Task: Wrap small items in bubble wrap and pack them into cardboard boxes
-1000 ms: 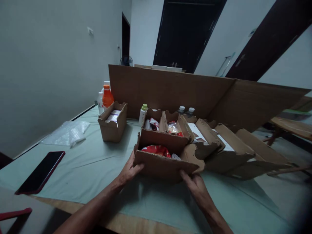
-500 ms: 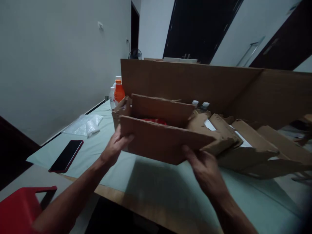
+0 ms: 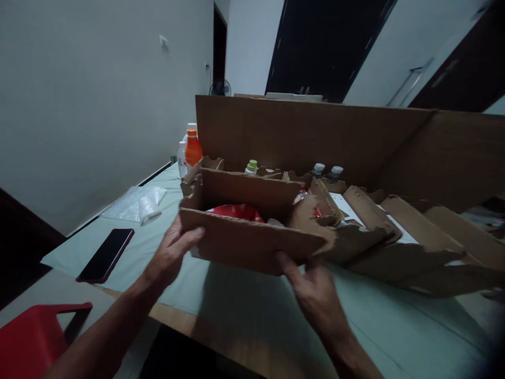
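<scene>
Fingers [image 3: 189,234] of both hands clasp the cardboard box [image 3: 252,242] (no writing legible).

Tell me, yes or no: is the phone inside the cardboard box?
No, the phone lies on the table, left of the box both hands hold.

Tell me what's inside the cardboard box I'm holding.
Inside the cardboard box a red packet shows, with something pale beside it. The front wall hides everything lower down.
</scene>
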Available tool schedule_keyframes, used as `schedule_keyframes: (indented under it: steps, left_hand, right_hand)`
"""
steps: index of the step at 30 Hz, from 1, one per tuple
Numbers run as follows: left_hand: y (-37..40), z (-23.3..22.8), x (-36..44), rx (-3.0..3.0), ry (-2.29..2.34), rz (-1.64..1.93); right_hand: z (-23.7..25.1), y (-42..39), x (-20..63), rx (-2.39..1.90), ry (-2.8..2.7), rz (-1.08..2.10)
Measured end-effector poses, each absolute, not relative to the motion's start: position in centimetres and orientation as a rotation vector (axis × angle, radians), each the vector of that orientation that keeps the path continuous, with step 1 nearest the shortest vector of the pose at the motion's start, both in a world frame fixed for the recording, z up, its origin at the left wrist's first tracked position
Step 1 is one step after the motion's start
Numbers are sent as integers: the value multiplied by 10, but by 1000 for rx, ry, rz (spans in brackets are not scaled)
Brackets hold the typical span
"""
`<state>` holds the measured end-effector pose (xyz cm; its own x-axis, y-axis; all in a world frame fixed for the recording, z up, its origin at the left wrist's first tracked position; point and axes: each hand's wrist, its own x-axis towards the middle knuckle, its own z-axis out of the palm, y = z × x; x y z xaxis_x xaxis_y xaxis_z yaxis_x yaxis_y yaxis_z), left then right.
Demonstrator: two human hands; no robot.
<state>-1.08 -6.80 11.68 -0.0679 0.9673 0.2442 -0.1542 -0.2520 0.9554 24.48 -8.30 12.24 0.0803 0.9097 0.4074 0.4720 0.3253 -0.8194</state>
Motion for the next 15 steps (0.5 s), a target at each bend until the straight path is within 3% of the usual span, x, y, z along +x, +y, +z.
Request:
schedule_keyframes:
  steps: [7, 15]
  left_hand:
    - [-76, 92, 38, 1205, 803, 1344]
    - [-125, 55, 6, 1059, 1292, 1493]
  right_hand:
    - [97, -101, 307, -1623, -1413, 340]
    - [59, -56, 248, -1327, -1597, 818]
